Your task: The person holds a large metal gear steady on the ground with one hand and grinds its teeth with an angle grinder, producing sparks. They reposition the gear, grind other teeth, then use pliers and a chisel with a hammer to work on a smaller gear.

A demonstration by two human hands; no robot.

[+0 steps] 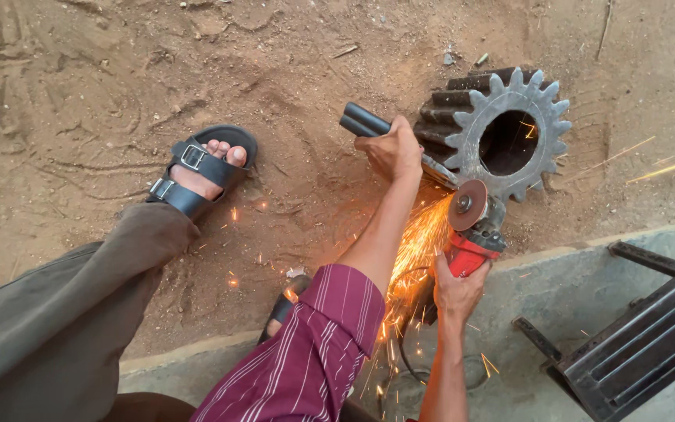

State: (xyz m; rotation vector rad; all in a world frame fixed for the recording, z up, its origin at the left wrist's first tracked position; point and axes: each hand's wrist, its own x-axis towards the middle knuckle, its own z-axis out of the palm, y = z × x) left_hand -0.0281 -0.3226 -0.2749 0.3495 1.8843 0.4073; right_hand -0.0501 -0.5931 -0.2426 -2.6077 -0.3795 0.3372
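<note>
Bare sandy ground (103, 70), scuffed with tracks, fills most of the frame, with a concrete kerb (556, 273) along the lower right and a black metal frame (642, 336) lying on it.

Largest risk, as I judge it: the big gear wheel (501, 129), upper right of centre, lies loose on the dirt; if it shifts, the grinding disc (468, 205) could bind in the teeth and kick the angle grinder (470, 242) back toward the arms. Next, sparks (416, 242) stream down toward the striped sleeve (306, 352) and the sandalled foot (205, 168) at centre left, both unshielded. The cable (404, 344) loops right under that spray.

The gear is dull grey steel, thick, with blunt teeth and a wide round bore. Left hand (391, 150) is wrapped tight around a black side handle (365, 123); right hand (458, 293) is closed around the red grinder body.
</note>
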